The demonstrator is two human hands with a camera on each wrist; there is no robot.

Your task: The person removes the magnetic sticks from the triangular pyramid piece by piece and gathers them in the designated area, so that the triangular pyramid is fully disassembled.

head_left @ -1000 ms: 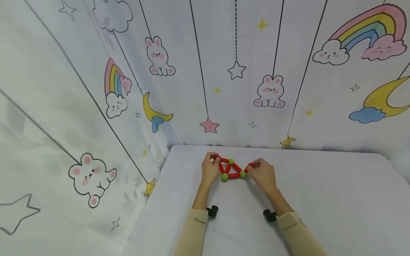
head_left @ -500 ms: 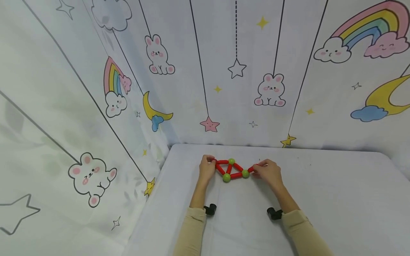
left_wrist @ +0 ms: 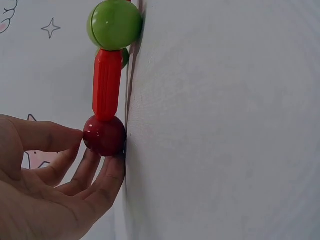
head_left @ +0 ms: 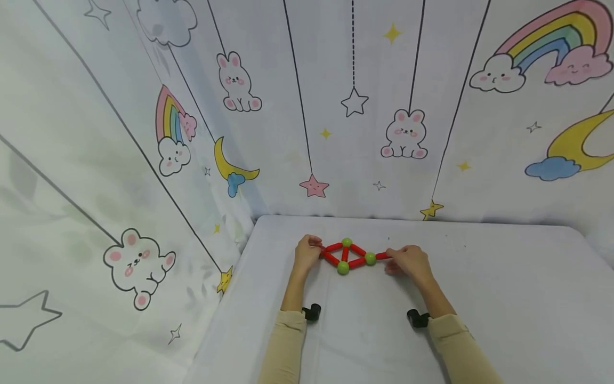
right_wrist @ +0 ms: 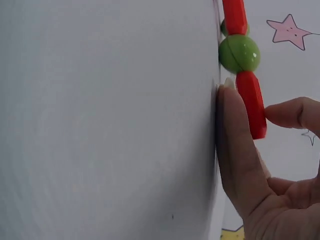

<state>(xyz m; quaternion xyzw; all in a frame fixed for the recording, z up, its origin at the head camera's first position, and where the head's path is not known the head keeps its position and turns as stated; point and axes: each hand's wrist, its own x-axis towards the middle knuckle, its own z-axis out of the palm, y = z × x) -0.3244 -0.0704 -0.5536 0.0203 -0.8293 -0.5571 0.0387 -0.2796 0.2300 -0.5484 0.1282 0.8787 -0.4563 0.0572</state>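
Note:
A flat frame of red rods and balls lies on the white table, like two triangles side by side. In the head view its green balls sit at the top point(head_left: 347, 242), bottom point(head_left: 342, 268) and right point(head_left: 370, 258). My left hand point(head_left: 307, 256) holds the dark red ball point(left_wrist: 105, 136) at the frame's left corner, thumb on one side and fingers on the other. Out from the right green ball sticks one more red rod point(right_wrist: 251, 102); my right hand point(head_left: 412, 265) pinches its outer end between thumb and fingers. That rod's far end is bare.
The white-covered table point(head_left: 503, 298) spreads out to the right and towards me. Behind it hangs a white curtain point(head_left: 288, 106) printed with bunnies, stars and rainbows. Each wrist carries a small black camera, on the left point(head_left: 313, 312) and right point(head_left: 418, 318).
My right hand has moved right and a little nearer, swinging the outer rod nearly level. The frame has turned slightly, its left corner coming nearer with my left hand, which shifted a bit left.

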